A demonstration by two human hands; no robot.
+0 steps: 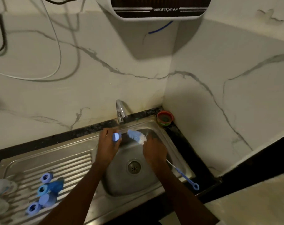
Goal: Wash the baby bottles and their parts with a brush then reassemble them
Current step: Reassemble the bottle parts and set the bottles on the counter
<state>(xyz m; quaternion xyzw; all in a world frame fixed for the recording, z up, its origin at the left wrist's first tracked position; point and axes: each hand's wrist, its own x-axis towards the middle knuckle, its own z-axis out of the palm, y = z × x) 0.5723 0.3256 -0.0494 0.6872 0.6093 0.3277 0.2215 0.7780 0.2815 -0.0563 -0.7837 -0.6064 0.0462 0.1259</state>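
Observation:
Over the steel sink basin [155, 181] my left hand [107, 144] grips a small blue bottle part [116, 136] just below the tap [121, 111]. My right hand [154, 151] holds a bottle brush [136, 136] by its shaft. Its blue-and-white bristle head points toward the part in my left hand, and its blue looped handle sticks out behind my wrist over the sink's right rim. Several more blue bottles and parts [46, 192] lie on the ribbed drainboard at the lower left.
A red-rimmed round tub [165, 118] stands in the back right corner of the black counter. Pale dishes [1, 189] sit at the far left of the drainboard. The drain [134, 166] lies between my wrists. Marble walls close in behind and to the right.

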